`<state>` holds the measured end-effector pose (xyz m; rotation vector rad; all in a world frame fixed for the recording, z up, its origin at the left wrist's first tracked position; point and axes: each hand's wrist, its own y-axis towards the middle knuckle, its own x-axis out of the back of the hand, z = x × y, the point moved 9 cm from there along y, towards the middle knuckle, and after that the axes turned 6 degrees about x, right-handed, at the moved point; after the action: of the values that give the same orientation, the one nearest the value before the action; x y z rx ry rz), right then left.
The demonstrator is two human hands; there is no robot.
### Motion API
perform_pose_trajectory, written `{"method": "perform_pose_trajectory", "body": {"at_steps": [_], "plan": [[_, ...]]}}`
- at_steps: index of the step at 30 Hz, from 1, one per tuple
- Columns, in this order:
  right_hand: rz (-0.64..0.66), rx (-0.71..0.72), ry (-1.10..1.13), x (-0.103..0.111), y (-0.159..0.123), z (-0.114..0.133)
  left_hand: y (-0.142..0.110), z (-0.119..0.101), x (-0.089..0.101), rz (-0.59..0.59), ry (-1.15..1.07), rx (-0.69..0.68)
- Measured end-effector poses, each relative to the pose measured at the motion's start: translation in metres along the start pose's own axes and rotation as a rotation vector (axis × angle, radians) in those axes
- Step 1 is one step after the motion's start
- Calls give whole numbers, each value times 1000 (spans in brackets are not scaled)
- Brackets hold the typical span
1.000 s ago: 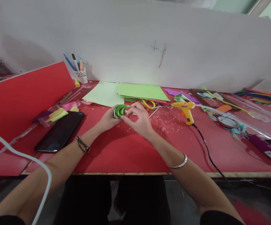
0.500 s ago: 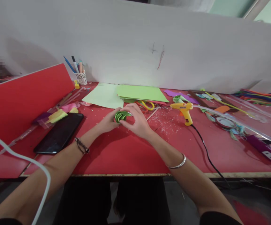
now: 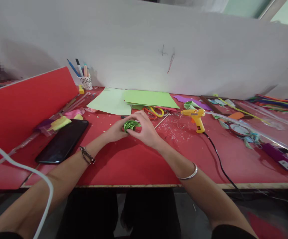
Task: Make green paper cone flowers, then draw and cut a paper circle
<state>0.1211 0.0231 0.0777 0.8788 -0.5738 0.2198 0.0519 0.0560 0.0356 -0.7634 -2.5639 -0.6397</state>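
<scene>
A coil of green paper [image 3: 131, 125], with layered curved edges, is held between both hands above the red tabletop. My left hand [image 3: 116, 128] is closed around its left side, and the fingertips are partly hidden behind it. From the right, my right hand [image 3: 145, 128] grips the same coil, thumb at the near side and fingers arched over the top. Just beyond the hands lie scissors with yellow handles [image 3: 158, 112], partly under sheets of green paper [image 3: 150, 99].
A yellow glue gun [image 3: 195, 119] stands to the right, its black cord running off the front edge. At left are a black phone [image 3: 62, 142] and a red board [image 3: 29, 109]. A pen cup [image 3: 86, 82] stands at the back. A purple power strip [image 3: 282, 157] lies far right.
The fingers of my right hand have closed further over the green coil, and the coil has turned slightly and shifted a little to the right. Everything else stays put.
</scene>
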Motion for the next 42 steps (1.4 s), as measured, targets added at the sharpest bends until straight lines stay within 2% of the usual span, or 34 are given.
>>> {"method": "perform_pose_trajectory", "body": {"at_steps": [5,11,16,20,23,25,28,32,38,42], "plan": [[0,4,43,1,0,1,0,4,1,-7,-33,28],[-3,-61,112,1,0,-7,-2,11,11,-84,-56,53],[17,-48,157,-2,-2,-9,0,8,13,-105,-76,77],[26,-58,159,-5,-3,-13,-1,16,22,-209,-120,209],[49,-59,177,-10,-4,-16,-2,21,18,-178,-146,291],[45,-77,191,-13,-5,-19,-1,18,16,-169,-117,258],[22,-149,204,-16,-7,-29,0,10,19,-226,-41,171],[84,-295,363,-29,-12,-41,0,7,23,-279,-24,149],[89,-355,467,-35,-15,-43,1,12,22,-260,-238,172],[94,-402,468,-36,-17,-45,-2,18,29,-337,-345,232]]}}
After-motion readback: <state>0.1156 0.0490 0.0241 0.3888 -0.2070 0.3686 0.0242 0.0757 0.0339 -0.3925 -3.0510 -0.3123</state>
